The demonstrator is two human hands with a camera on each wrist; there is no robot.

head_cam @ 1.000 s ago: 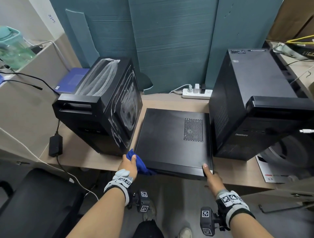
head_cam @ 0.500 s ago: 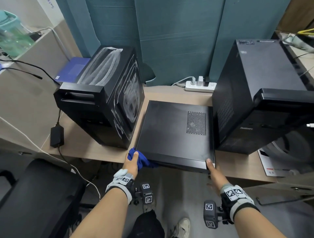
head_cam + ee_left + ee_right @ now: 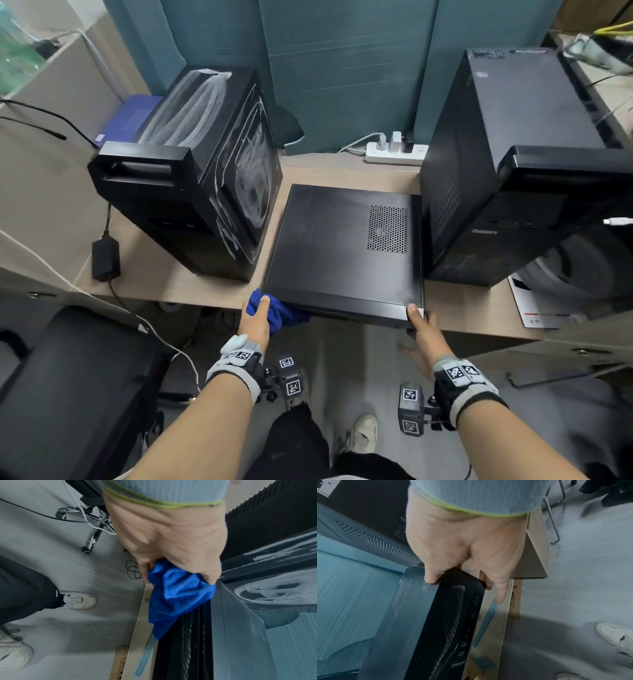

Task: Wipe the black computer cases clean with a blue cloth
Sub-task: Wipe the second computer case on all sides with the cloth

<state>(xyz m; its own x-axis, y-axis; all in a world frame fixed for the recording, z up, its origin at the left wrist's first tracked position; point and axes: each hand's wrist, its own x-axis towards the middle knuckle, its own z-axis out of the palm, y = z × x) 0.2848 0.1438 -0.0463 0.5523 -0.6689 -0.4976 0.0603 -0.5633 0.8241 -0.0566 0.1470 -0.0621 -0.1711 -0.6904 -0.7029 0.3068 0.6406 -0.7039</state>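
hands clamp: left hand (image 3: 255, 317) on blue cloth (image 3: 275, 313), right hand (image 3: 424, 334) on flat case (image 3: 342, 253) corner.

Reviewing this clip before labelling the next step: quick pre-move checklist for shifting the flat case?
1. Right hand grips flat case at its front right corner: ok.
2. Left hand holds blue cloth at the front left corner: ok.
3. Left grip on the case itself, under the cloth: cannot tell.
4. Case fully supported by desk: not ok, front edge overhangs.
5. Gap to left tower: ok, narrow.
6. Gap to right tower: cannot tell, looks touching.
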